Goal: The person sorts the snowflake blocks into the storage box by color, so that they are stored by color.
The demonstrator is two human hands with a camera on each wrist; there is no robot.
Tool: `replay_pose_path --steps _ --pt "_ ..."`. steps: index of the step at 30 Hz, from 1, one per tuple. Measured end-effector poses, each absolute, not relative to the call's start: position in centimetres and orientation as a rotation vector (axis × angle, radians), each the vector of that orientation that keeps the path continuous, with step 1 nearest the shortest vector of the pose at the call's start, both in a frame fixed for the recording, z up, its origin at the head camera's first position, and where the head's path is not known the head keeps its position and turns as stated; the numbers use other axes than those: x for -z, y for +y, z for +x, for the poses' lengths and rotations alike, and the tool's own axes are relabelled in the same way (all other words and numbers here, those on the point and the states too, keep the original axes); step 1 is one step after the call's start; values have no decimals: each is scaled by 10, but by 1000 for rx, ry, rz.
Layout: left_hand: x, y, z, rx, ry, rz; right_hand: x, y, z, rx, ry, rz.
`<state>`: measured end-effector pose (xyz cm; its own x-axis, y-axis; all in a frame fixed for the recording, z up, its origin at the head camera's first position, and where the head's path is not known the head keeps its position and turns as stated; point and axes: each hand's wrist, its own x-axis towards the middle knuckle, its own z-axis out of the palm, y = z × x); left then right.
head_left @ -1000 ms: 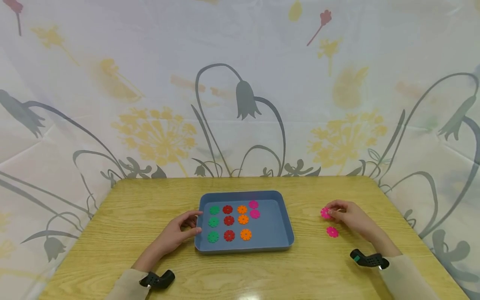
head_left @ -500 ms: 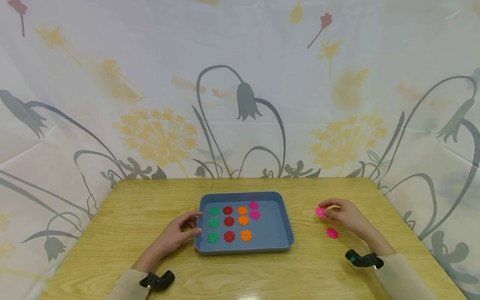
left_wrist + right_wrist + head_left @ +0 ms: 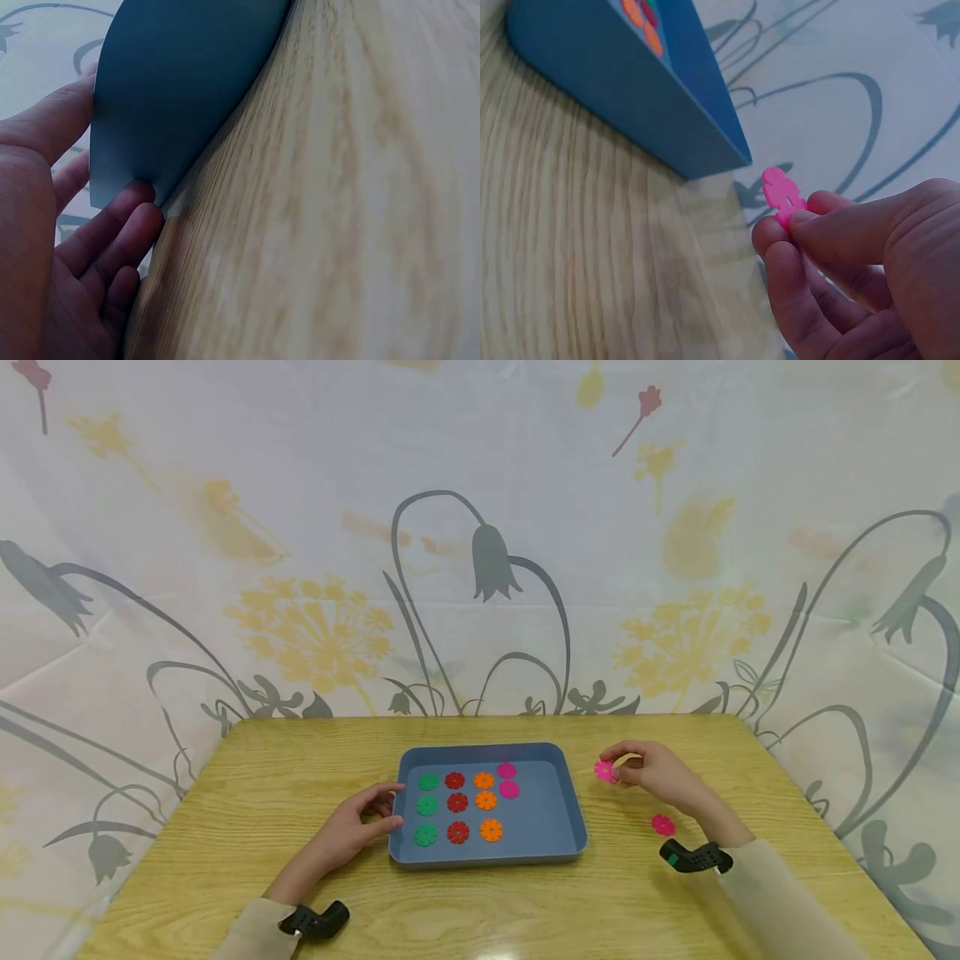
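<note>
My right hand point(image 3: 654, 770) pinches a pink notched plastic disc point(image 3: 604, 771) between thumb and fingers, raised off the table just right of the blue tray point(image 3: 551, 857). In the right wrist view the pink disc point(image 3: 778, 187) stands edge-up from the fingertips. My left hand point(image 3: 360, 821) holds the tray's left wall; in the left wrist view thumb and index reach the rim while other fingers touch the outer wall point(image 3: 187, 82). Inside lie columns of three green discs point(image 3: 427, 805), three red discs point(image 3: 457, 802) and three orange discs point(image 3: 486, 800), plus two pink discs point(image 3: 508, 789).
Another pink disc point(image 3: 663, 825) lies on the wooden table point(image 3: 480, 902), right of the tray and near the right wrist. Flower-patterned cloth point(image 3: 480, 635) hangs behind the table and along its sides. Each wrist wears a black camera mount point(image 3: 697, 857).
My right hand has moved left, toward the tray, carrying the pink disc. The left hand, the tray and the discs in it stay where they were.
</note>
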<state>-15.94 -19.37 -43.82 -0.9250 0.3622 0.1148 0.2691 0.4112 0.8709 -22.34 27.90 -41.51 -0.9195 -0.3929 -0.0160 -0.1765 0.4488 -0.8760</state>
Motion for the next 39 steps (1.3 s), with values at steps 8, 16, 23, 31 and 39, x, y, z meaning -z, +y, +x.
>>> replay_pose_path --steps 8,16,23,31,39 --pt "468 -203 -175 -1576 2563 586 411 249 -235 1476 2421 -612" --pt "458 -200 -169 -1565 2559 582 415 218 -243 1420 2420 -717" --pt "438 -194 -159 -1563 2545 568 422 189 -248 1259 2515 -795" --pt "438 -194 -159 -1567 2542 577 423 166 -254 1094 2572 -890" --pt "439 -194 -159 -1566 2549 577 431 151 -259 1196 2420 -844"
